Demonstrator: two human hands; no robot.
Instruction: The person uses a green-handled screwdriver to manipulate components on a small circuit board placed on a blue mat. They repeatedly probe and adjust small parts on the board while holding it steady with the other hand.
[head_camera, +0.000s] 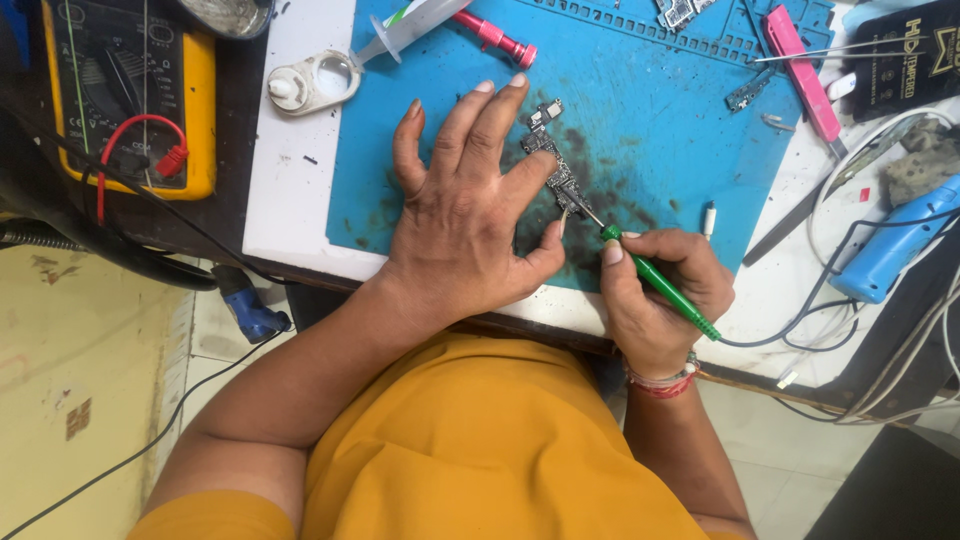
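Observation:
A small dark circuit board (552, 158) lies on a blue work mat (650, 120) stained with dark smudges. My left hand (463, 215) rests flat on the mat, its index finger and thumb pressing against the board's left side. My right hand (655, 295) grips a thin green soldering iron (660, 283) like a pen, its metal tip touching the lower end of the board. A cord runs from the iron's back end to the right.
A yellow multimeter (130, 95) with a red lead sits at the far left. A syringe (420, 25), a red pen-like tool (495, 38) and a white round holder (312, 80) lie at the top. A pink tool (802, 72), tweezers and a blue handheld tool (890, 250) lie right.

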